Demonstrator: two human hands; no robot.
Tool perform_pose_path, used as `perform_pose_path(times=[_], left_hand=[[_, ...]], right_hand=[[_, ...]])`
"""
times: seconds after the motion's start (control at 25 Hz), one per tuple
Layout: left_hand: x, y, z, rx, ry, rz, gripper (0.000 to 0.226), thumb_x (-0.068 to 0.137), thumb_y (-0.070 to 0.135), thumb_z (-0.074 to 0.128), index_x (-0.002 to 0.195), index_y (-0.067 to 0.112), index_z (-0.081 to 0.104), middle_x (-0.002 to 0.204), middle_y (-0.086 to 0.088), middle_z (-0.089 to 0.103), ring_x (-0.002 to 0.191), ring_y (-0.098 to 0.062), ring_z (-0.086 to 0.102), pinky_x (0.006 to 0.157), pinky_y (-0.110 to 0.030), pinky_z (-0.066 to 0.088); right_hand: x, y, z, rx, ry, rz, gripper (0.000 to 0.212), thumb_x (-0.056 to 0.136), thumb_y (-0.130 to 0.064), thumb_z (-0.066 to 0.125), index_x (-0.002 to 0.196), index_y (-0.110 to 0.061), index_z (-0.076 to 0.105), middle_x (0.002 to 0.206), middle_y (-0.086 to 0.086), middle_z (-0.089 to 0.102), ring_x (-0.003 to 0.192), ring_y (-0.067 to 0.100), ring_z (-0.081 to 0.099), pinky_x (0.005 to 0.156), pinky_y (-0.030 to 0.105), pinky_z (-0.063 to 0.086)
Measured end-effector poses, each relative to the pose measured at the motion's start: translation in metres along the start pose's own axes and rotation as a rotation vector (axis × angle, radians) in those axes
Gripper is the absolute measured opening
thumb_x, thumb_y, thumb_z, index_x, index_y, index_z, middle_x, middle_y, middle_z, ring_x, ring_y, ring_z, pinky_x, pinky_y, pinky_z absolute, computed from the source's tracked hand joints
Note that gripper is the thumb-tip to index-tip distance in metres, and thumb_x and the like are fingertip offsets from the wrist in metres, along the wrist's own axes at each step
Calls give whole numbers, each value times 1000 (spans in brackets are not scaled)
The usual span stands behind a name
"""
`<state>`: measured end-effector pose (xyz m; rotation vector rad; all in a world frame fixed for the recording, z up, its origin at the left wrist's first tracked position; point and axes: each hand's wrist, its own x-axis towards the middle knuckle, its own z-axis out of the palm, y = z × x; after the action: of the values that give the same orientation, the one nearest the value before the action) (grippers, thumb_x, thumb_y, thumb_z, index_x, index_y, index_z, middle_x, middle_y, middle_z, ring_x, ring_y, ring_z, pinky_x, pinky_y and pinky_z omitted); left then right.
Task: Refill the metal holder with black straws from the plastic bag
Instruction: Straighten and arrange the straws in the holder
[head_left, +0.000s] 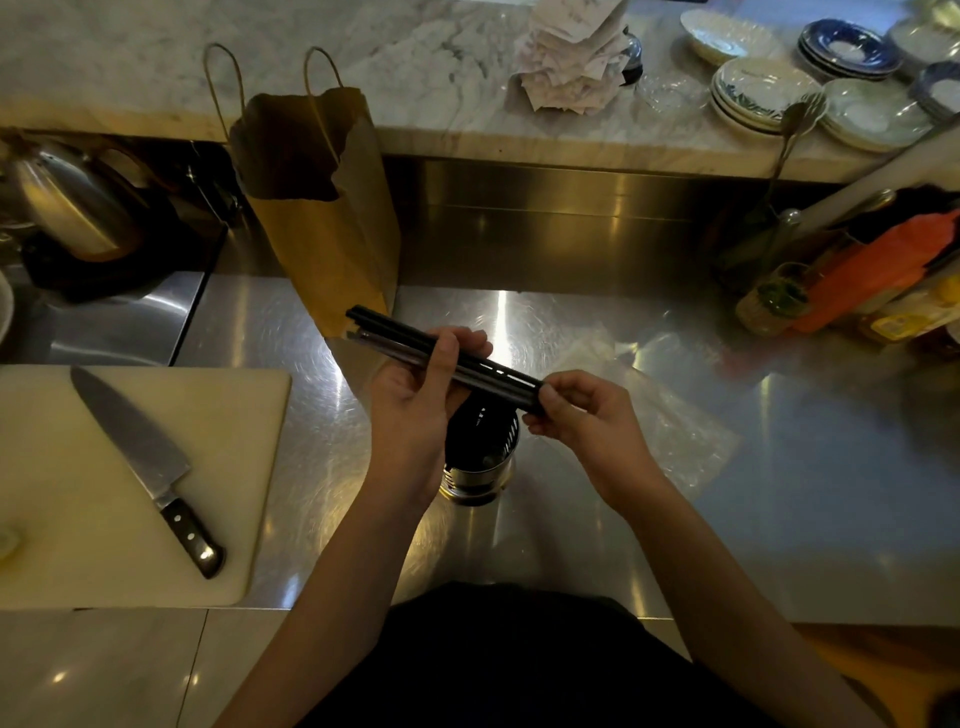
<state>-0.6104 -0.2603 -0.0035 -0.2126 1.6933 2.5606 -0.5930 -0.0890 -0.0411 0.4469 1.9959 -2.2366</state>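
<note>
Held a bundle of black straws (493, 373) crosswise in the air, slanting from far left down to near right, just over the metal holder (480, 467). Wrapped the left hand (415, 384) around the bundle's middle, fingers curled over the top and thumb underneath. Pinched the right end of the bundle with the right hand (582, 415), thumb and fingertips closed on the tips. Left the far-left ends sticking out free, close in front of a brown paper bag (317, 208).

Saw the holder upright on the steel counter (779, 519), between the two wrists and directly below the straws, its mouth dark and its wall slotted. Could not tell whether anything stood inside.

Noted the clear plastic bag (670, 415) lying flat and crumpled on the counter, right of the holder and partly hidden behind the right hand.

Saw a white cutting board (104, 519) at near left with a chef's knife (145, 467) lying diagonally on it, handle toward the near side. Made out a steel kettle (72, 208) at far left, and on the marble ledge (415, 78) beyond, a heap of paper slips (571, 57) and stacked plates (769, 93) at far right.
</note>
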Motion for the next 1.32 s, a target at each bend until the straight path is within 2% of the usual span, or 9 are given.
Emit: perform_pose_path(times=[0.12,0.28,0.44,0.6,0.72,0.88,1.08,1.16,1.32], left_hand=[[0,0,-5,144,-14,37,24,98,14,50,104,-4,64,101,-15,70,101,-26,69,89,-35,55],[0,6,-8,337,-81,94,16,96,12,54,99,7,68,98,-6,73,97,-17,70,88,-30,56],[0,13,-10,389,-132,116,13,92,12,59,99,11,70,98,-3,74,98,-14,70,89,-28,55],[0,10,-14,513,-159,95,12,90,15,62,96,20,72,99,5,74,98,-4,68,89,-17,51],[1,-3,-21,638,-184,42,14,88,17,67,99,22,73,99,9,73,96,3,66,85,-10,49],[2,-20,-23,702,-173,15,14,85,16,70,98,22,75,90,10,72,87,10,66,74,-4,47],[5,-34,-24,826,-177,44,14,86,20,69,100,19,72,93,7,72,87,-2,66,79,-7,48],[4,-34,-23,856,-171,59,13,86,18,69,98,21,70,90,10,68,85,0,63,78,-6,48],[4,-35,-26,833,-218,109,14,89,21,66,101,20,73,96,6,74,92,-4,68,85,-21,53]], right_hand=[[-3,0,-6,-165,-80,-2,12,93,-3,59,99,1,69,86,13,73,77,20,72,75,30,58],[-1,-5,-8,-433,-85,-80,16,93,-11,61,104,-12,72,90,2,75,82,12,72,81,29,58],[0,-14,-6,-625,-74,-158,16,92,-24,63,106,-24,71,96,-13,72,89,-1,67,78,11,51],[0,-22,-1,-624,-60,-185,17,92,-23,63,107,-24,70,97,-14,70,88,-5,65,73,6,48],[-3,-33,4,-510,-32,-231,19,92,-20,63,110,-23,69,98,-8,72,91,1,67,78,12,51],[-9,-51,15,-439,-95,-319,25,93,-20,62,118,-22,64,102,-6,71,97,4,68,84,18,53],[-13,-48,33,-546,-220,-380,32,92,-22,63,123,-27,62,116,-6,68,105,3,64,89,15,51],[-11,-41,37,-626,-224,-422,29,92,-20,63,120,-24,66,113,-4,68,103,4,64,89,17,52],[-8,-34,35,-668,-139,-498,21,91,-15,64,110,-17,70,104,-3,70,95,7,65,85,25,55]])
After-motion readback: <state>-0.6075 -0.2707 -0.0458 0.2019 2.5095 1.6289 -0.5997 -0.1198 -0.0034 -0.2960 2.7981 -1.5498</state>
